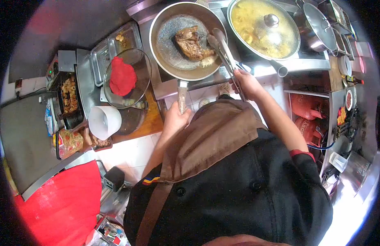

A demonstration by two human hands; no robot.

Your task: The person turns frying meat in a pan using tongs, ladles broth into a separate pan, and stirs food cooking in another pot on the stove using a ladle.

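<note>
A round pan (160, 61) with a pale inside sits on the stove, and a browned piece of meat (191, 44) lies in it with some liquid around. My left hand (176, 117) is closed round the pan's speckled handle. In my right hand (246, 84) are metal tongs (226, 53), their tips in the pan at the right side of the meat. Whether the tips touch the meat is hard to tell.
Right of the pan stands a glass-lidded pan (257, 35) of yellow food, then a steel pot (319, 28). At left are a glass lid (138, 92) with a red cloth (122, 76) on it, metal trays (101, 61) and a white container (104, 122).
</note>
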